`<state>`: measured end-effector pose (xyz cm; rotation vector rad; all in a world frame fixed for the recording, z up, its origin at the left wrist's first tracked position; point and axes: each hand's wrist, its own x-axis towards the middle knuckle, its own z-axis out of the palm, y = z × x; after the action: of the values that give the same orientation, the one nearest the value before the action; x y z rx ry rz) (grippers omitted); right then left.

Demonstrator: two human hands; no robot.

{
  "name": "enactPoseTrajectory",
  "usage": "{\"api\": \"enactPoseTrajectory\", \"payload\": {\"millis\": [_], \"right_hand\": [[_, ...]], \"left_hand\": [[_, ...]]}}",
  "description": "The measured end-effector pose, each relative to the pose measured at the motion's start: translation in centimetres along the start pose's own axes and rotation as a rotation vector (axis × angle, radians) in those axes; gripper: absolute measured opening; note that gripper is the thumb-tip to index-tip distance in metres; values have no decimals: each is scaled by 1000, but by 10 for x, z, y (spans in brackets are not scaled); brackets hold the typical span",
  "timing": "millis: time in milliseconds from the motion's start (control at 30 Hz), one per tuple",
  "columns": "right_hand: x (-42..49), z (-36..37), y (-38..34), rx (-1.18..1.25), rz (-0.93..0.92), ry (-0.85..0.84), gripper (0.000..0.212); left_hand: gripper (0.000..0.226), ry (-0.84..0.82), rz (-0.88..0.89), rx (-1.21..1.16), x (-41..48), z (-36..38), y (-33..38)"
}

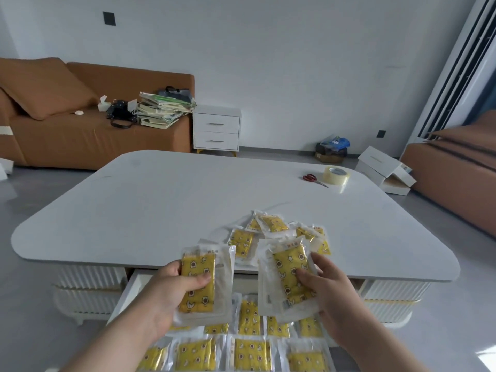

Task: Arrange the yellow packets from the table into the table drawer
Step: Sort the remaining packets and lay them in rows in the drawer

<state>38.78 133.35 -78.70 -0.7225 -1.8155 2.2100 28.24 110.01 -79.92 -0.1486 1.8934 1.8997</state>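
Nothing is legible. The yellow packet [198,280] just in front of the tabletop [161,210] edge bears small dark print on its clear top strip. The second packet [288,275] beside it bears a small label. Both are too blurred to read.

Single head-worn wide-angle view, facing forward and down, close above the fingers [197,281]. The counter [188,197] extends beyond them toward the wall [268,49].

Scissors [314,179] beside tape roll [336,175]; books [163,110] on sofa [88,140].
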Motion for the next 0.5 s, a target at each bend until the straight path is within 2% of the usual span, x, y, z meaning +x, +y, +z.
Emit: {"api": "enactPoseTrajectory", "payload": {"millis": [200, 333, 400, 500], "right_hand": [[10, 1, 35, -80, 170, 39, 33], [15, -1, 54, -221, 274, 72, 25], [15, 0, 63, -291, 323, 83, 24], [21, 1, 72, -355, 367, 111, 27]], "left_hand": [[39, 42, -143, 71, 21, -15, -37], [6, 83, -290, 82, 25, -22, -58], [12, 83, -342, 125, 33, -28, -70], [40, 76, -370, 181, 67, -45, -95]]}}
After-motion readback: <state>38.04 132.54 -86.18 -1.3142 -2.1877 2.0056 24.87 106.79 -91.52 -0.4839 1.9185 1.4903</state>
